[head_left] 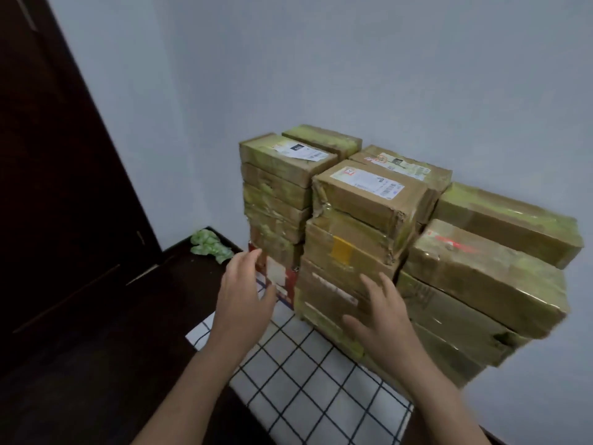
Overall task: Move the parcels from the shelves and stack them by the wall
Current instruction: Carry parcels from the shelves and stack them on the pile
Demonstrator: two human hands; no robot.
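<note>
Several brown taped parcels stand in stacks against the pale wall. The left stack is the tallest, with a labelled parcel on top. The middle stack carries a labelled parcel. On the right are wider parcels. My left hand is open with straight fingers in front of the foot of the left stack, near a red and white box. My right hand is open with spread fingers, right at the lower front of the middle stack. Neither hand holds anything.
The stacks stand on a white cloth with a dark grid spread over a dark surface. A crumpled green wad lies at the back left by the wall. A dark wooden door fills the left side.
</note>
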